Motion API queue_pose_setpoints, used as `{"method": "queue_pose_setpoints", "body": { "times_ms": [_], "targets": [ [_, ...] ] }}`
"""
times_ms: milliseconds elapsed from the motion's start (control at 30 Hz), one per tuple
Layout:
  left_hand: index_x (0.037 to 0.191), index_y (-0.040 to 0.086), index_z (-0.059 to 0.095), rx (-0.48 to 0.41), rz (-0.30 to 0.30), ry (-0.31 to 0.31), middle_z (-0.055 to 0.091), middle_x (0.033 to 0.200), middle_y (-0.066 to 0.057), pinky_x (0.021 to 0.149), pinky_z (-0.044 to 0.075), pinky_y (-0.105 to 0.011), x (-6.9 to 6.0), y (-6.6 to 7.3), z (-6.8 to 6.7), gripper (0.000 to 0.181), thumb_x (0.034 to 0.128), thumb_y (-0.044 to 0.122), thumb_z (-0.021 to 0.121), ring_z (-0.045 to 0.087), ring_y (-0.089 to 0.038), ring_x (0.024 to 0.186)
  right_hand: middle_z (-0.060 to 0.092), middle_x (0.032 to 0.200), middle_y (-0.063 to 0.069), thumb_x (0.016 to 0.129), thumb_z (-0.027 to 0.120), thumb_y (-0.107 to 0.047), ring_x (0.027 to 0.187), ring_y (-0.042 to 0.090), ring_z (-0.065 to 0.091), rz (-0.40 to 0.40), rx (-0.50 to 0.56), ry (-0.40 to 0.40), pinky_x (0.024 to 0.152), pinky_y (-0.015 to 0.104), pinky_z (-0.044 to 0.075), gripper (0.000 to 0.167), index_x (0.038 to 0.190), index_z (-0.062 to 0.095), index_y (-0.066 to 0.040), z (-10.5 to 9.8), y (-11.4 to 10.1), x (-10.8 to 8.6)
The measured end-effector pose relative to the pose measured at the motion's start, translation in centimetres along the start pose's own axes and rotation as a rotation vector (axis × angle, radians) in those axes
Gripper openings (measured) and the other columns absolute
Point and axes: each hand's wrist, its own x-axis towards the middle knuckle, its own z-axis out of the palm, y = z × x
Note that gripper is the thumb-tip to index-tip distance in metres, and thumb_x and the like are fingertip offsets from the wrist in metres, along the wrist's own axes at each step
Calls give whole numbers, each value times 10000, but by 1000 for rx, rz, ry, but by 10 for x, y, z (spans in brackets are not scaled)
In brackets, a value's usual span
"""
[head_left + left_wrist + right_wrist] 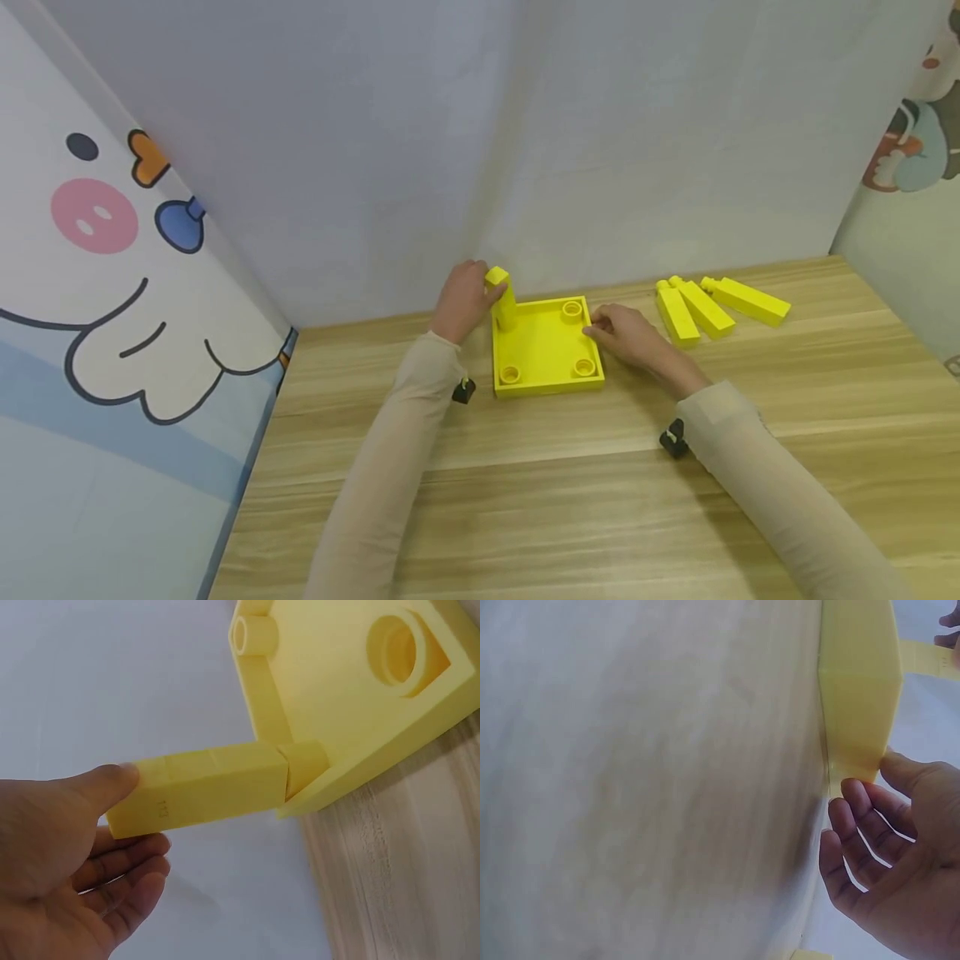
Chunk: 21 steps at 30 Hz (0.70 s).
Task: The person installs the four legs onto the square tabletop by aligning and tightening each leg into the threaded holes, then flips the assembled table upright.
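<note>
A yellow square toy tabletop (543,342) lies with its rim and round corner sockets facing up. At its far left corner a yellow table leg (505,310) stands upright, its lower end meeting the corner socket (307,761). My left hand (462,300) pinches the leg's top end between thumb and fingers. With the thumb at the rim and fingers against the outer wall, my right hand (630,333) holds the tabletop's right side. In the right wrist view, the tabletop's outer wall (859,697) rises beside my right hand's fingertips (853,789).
Several loose parts lie on the wooden table (525,508) to the right: a near leg (677,315), a middle leg (705,308) and a far leg (750,302), with knobbed ends pointing away. A pale wall (450,167) stands behind; a cartoon panel (112,333) borders the left.
</note>
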Motion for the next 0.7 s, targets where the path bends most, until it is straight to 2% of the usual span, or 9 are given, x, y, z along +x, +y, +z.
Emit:
{"method": "queue_pose_setpoints", "body": {
  "times_ms": [267, 500, 700],
  "targets": [
    [1200, -37, 611, -20, 89, -111, 642, 1170, -201, 988, 500, -422, 6, -9, -7, 328, 1037, 248, 603, 595, -319, 1074, 708, 1070, 210, 1040, 585, -212, 983, 313, 654, 5, 6, -2, 907, 490, 533, 282, 1152, 647, 39, 1, -1, -1],
    [1257, -30, 596, -2, 181, -120, 637, 1196, -211, 1019, 502, -429, 7, -14, -9, 320, 1025, 190, 604, 611, -334, 1105, 707, 1113, 225, 1049, 564, -231, 1044, 346, 665, 15, 6, -8, 934, 505, 537, 299, 1162, 636, 37, 0, -3, -3],
    [1292, -11, 581, -20, 170, -128, 625, 1225, -208, 1037, 483, -436, 6, -15, -7, 332, 1027, 188, 597, 590, -335, 1124, 710, 1100, 227, 1046, 570, -225, 1034, 356, 668, 3, 0, -12, 927, 507, 539, 300, 1160, 641, 43, 0, -2, -2]
  ]
}}
